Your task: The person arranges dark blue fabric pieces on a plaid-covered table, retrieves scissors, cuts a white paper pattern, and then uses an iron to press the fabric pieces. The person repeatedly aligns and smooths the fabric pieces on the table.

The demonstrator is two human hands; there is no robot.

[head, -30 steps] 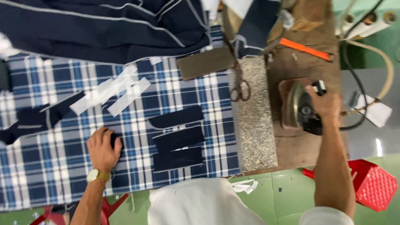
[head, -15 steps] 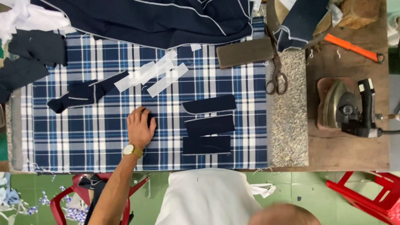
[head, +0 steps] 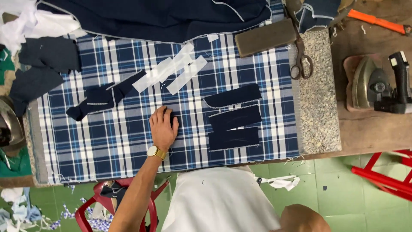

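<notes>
The left hand [head: 163, 129] lies flat, fingers together, covering a small dark navy fabric piece [head: 173, 120] on the blue-and-white plaid cloth [head: 107, 141]; even downward pressure keeps it from shifting, and the right hand is out of view.

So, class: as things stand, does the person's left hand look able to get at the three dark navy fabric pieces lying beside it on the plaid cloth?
Probably yes. The left hand rests flat on the plaid cloth, and the navy pieces lie just beside it with only bare cloth between.
</notes>
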